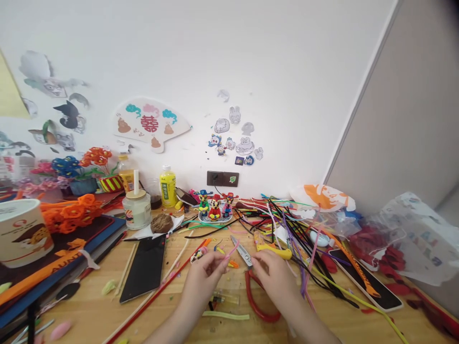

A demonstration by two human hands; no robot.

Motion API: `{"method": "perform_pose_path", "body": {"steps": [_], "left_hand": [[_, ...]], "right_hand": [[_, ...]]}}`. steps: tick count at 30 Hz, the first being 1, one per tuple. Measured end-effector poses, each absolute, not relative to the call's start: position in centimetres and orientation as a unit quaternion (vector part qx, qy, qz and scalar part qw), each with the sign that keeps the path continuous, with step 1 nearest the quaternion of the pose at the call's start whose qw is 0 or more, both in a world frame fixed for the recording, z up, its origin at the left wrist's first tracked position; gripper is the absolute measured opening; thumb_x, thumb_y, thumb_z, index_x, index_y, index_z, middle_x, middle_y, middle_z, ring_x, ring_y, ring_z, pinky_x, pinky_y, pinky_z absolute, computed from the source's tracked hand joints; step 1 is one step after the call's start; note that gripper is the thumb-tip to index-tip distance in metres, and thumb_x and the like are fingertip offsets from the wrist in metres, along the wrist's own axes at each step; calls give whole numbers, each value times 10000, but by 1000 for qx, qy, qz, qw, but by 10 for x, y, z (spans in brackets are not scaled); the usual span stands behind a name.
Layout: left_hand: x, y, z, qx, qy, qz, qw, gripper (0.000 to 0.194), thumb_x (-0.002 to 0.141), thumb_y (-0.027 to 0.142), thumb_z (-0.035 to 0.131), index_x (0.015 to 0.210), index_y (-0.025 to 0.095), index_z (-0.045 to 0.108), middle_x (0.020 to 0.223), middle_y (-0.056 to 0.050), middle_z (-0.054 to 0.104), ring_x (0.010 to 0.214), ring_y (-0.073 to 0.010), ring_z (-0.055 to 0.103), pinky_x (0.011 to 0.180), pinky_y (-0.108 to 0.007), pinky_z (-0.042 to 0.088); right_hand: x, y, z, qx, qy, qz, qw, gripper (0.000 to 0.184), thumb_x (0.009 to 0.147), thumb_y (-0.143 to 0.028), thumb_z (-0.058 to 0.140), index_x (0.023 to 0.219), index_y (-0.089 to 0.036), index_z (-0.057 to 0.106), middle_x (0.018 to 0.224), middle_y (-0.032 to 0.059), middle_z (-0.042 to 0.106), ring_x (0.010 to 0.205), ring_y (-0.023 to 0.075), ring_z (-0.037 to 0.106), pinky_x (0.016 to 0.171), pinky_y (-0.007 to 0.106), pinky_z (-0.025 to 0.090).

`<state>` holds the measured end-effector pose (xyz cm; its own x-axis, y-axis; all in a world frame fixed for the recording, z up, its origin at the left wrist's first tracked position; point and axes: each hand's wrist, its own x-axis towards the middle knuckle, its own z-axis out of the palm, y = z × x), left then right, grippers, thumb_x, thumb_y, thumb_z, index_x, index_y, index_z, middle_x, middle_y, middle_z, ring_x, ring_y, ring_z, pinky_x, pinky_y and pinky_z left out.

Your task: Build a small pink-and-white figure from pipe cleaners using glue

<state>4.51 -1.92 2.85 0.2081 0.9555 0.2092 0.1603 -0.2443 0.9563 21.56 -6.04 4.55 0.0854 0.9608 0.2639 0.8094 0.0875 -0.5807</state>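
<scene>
1. In the centre of the frame, the left hand pinches, fingertips together, a pink strip; probably it is being shaped.
2. The right hand is half curled over scissors; its grip I cannot tell.
3. Next calls, perhaps, for steady pinching.
4. The strip looks thin, slightly bent.

On my head view, the left hand pinches a thin pink strip above the light wooden counter. The right hand is at the silver-bladed, red-handled scissors; I can't tell its grip. I see three small colourful hatted figures near the back edge and a crumpled translucent plastic bag by the right edge.
</scene>
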Motion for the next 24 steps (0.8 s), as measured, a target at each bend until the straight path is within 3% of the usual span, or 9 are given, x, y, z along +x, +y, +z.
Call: {"method": "perform_pose_path", "body": {"steps": [4, 8, 14, 18, 24], "left_hand": [[44, -24, 30, 731, 444, 407, 321, 249, 731, 371, 525, 718, 161, 657, 606, -25, 607, 549, -143, 476, 531, -233, 356], [43, -26, 30, 767, 417, 380, 307, 275, 780, 352, 457, 703, 155, 634, 625, -27, 597, 575, -141, 481, 554, -231, 356], [49, -26, 25, 700, 388, 347, 489, 357, 739, 487, 458, 610, 158, 513, 526, 32, 477, 458, -90, 408, 457, -205, 315], [52, -26, 24, 629, 373, 302, 612, 447, 645, 608, 508, 611, 164, 476, 469, 60, 466, 386, -63, 392, 399, -182, 273], [49, -26, 31, 560, 365, 316, 673, 410, 620, 550, 591, 618, 157, 472, 478, 60, 497, 379, -48, 415, 412, -172, 287]], "right_hand": [[213, -49, 53, -553, -628, 315, 448, 280, 785, -363, 479, 779, -134, 640, 745, 61, 642, 721, 190, 575, 646, 273, 430], [207, -40, 46, -508, -549, 409, 523, 312, 696, -442, 597, 713, -132, 629, 652, 31, 608, 610, 148, 535, 569, 248, 410], [208, -39, 28, -430, -445, 540, 570, 281, 648, -384, 690, 759, -135, 626, 640, -8, 571, 513, 74, 470, 505, 193, 367], [206, -42, 25, -383, -413, 562, 605, 258, 648, -354, 705, 772, -145, 617, 650, -13, 573, 518, 70, 482, 529, 196, 388], [210, -44, 27, -340, -458, 563, 598, 242, 673, -373, 686, 712, -160, 577, 617, -31, 546, 525, 76, 483, 539, 204, 383]]}}
